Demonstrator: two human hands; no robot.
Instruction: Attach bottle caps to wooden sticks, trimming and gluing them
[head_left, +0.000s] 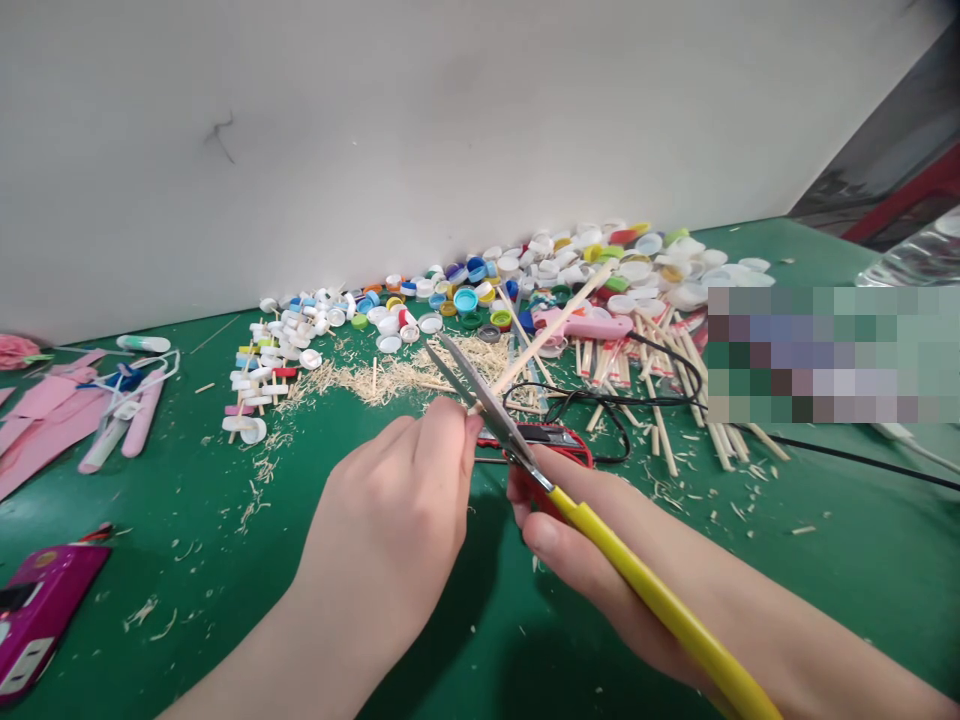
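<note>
My left hand (394,500) is closed in a pinch around the lower end of a pale wooden chopstick (559,322), which slants up and to the right. In my right hand (600,540) is a pair of scissors (600,535) with yellow handles, the palm and fingers closed about them. Their metal blades are slightly parted and point up-left, crossing the chopstick close to my left fingertips. Whether the blades touch the wood, I cannot tell. Just behind the hands lies a red and black utility knife (559,437), partly hidden.
Wood shavings (397,375) lie before a heap of bottle caps (465,299). A pink glue gun (589,324) with a black cord rests by more chopsticks (660,430). Caps threaded on sticks (262,385) stand left, near pink paper (60,415) and a magenta device (49,610).
</note>
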